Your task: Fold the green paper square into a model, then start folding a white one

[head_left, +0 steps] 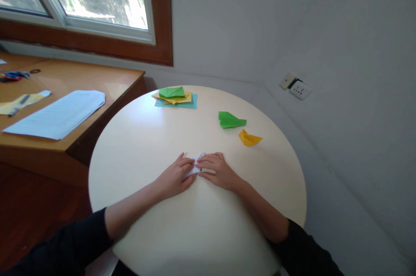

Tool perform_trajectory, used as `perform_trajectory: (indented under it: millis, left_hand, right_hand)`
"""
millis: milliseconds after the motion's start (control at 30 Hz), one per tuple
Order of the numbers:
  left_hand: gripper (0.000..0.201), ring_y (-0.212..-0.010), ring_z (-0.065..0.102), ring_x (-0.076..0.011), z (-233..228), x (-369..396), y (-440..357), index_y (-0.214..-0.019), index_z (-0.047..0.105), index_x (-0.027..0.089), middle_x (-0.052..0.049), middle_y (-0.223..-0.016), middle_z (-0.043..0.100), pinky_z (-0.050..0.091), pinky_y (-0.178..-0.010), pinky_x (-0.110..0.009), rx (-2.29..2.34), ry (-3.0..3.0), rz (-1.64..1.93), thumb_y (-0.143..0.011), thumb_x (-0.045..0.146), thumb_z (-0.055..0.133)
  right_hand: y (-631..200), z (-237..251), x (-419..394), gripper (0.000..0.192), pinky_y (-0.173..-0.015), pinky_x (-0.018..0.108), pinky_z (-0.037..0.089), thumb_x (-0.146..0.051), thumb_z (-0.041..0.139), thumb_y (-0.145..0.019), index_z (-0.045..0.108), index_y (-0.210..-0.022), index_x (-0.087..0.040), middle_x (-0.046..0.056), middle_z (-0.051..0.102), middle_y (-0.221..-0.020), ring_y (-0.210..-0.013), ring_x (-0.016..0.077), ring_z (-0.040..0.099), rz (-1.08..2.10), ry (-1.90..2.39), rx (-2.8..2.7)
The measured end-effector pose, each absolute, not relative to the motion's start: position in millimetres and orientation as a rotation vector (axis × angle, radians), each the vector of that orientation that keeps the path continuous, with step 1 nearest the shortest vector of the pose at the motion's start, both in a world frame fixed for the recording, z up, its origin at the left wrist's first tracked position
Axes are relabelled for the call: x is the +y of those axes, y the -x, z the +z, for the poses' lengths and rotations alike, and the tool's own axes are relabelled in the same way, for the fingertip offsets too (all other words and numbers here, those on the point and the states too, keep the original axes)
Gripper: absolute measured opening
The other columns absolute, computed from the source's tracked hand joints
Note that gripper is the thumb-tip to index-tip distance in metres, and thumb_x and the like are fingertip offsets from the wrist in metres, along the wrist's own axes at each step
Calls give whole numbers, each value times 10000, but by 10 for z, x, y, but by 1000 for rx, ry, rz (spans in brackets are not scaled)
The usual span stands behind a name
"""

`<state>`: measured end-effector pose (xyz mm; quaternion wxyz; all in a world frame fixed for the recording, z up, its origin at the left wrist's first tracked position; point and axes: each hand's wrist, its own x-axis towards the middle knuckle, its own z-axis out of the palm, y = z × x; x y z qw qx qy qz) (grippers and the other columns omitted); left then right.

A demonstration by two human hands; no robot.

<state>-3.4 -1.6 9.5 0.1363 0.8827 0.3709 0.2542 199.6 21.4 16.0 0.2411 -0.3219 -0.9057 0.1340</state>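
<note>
A small piece of folded white paper (191, 172) lies on the round white table (195, 232), between my two hands. My left hand (179, 174) closes on its left part, fingers over the top and thumb at the near edge. From the other side my right hand (217, 170) has its fingertips on the paper's right end, where a flap stands up. Much of the paper is covered by fingers. Beyond my right hand sit a yellow folded paper boat (249, 138) and a green folded paper piece (231, 120).
Toward the table's far edge is a stack of folded green and yellow paper (172, 93) on a blue sheet (194, 102). At left, a wooden desk (120, 79) bears white papers (58, 115), a pen (19, 105) and scissors (17, 75). Walls border the far and right sides.
</note>
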Motion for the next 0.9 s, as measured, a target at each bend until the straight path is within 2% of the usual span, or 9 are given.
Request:
perform_trajectory:
  millis: [133,233,333,433,633,800,900]
  left_hand:
    - [266,-1109,529,-199,51,-47,76,-1060,586,168,-102,-1155,600,220,-1090,-504,1094,-2644,743,-842,175,435]
    - [288,-1107,517,-229,50,-77,68,-1078,586,138,-134,-1170,582,288,-1047,-518,1125,-2737,796,-849,151,413]
    - [266,-984,547,-235,85,-91,45,-1024,606,102,-148,-1041,606,436,-914,-450,1158,-2787,817,-854,148,407]
    - [250,-855,555,-211,116,-95,39,-961,621,97,-121,-887,609,490,-808,-382,1157,-2811,800,-857,149,400]
    - [245,-876,583,-196,85,-156,103,-955,613,107,-93,-909,641,389,-990,-457,1092,-2894,823,-835,111,399]
    - [224,-976,579,-222,61,-196,130,-961,595,96,-106,-976,659,368,-1017,-481,1080,-2911,826,-839,112,408]
    - [205,-942,597,-208,63,-189,124,-912,589,103,-100,-915,670,388,-1007,-467,1079,-2869,837,-831,97,401]
  right_hand:
    - [-1940,103,235,90,-822,329,340,-199,592,-828,664,-877,-223,35,675,-959,-927,156,587,254,830,-2451]
    - [-1917,75,261,92,-786,318,367,-221,575,-840,667,-836,-223,31,673,-909,-871,158,576,220,773,-2455]
    - [-1908,75,290,100,-766,306,396,-231,568,-843,667,-834,-214,38,664,-890,-852,159,564,296,742,-2448]
    - [-1896,86,323,85,-773,302,411,-223,584,-830,667,-813,-213,32,656,-865,-826,154,561,424,763,-2416]
    - [-1829,144,395,59,-730,270,426,-170,670,-742,665,-694,-204,6,638,-760,-738,135,566,667,879,-2352]
    - [-1764,261,419,75,-690,237,423,-134,678,-709,661,-660,-188,-5,615,-710,-710,124,566,793,1030,-2362]
    - [-1725,327,426,67,-650,225,413,-131,672,-700,667,-657,-182,-3,619,-702,-686,121,564,804,1150,-2412]
